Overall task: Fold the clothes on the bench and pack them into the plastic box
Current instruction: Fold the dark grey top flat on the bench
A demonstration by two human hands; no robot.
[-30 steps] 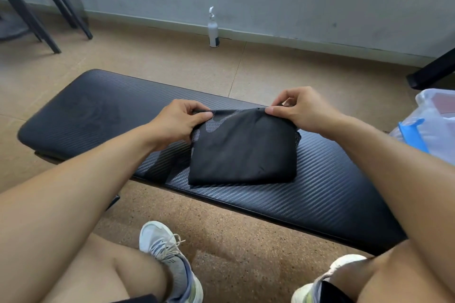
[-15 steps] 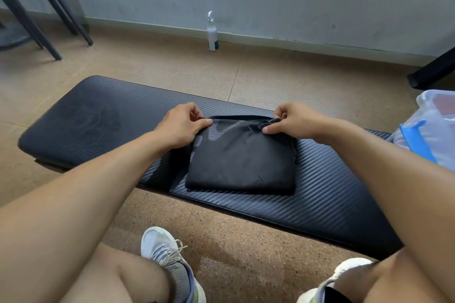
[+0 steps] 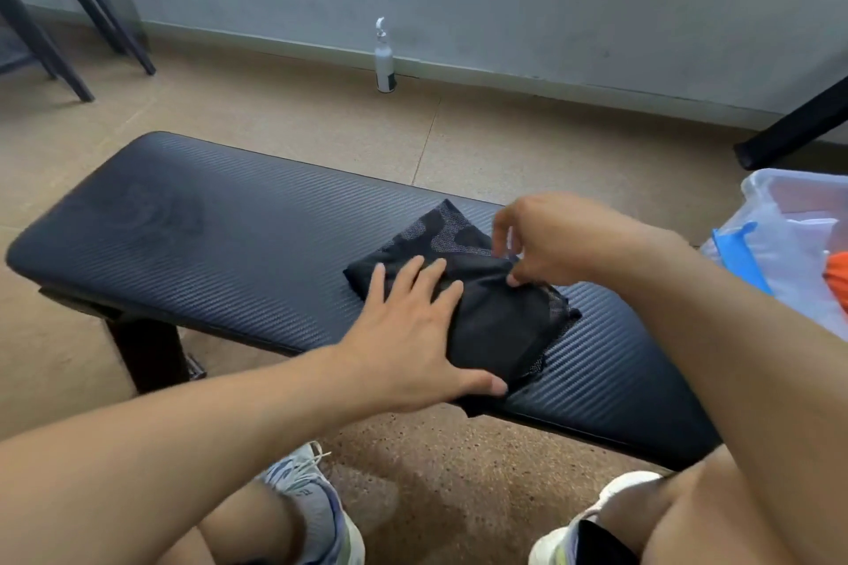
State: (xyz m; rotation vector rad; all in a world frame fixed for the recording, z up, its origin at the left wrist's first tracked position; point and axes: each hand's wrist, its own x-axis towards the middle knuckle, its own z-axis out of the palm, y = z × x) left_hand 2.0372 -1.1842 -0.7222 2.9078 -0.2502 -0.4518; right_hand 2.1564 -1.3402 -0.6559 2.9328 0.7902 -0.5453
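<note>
Beige speckled floor (image 3: 482, 142), grey wall behind; white pump bottle (image 3: 384, 60) upright at the wall foot, 12 o'clock. Black padded bench (image 3: 206, 220) running 9 to 4 o'clock across view. Folded black mesh garment (image 3: 495, 321) lying on bench right of centre, now turned diagonal; half a second ago squared to the bench edge. Left hand (image 3: 413, 335) pressed flat on near half of garment, fingers straight and spread, thumb at near edge; earlier pinching the far left corner. Right hand (image 3: 560, 239) at far right corner, fingertips pinching the top fabric layer as before. Clear plastic box (image 3: 780, 202) at 3 o'clock, blue latch (image 3: 739, 252), something orange inside. Dark chair legs (image 3: 69, 37) at 10 o'clock.
</note>
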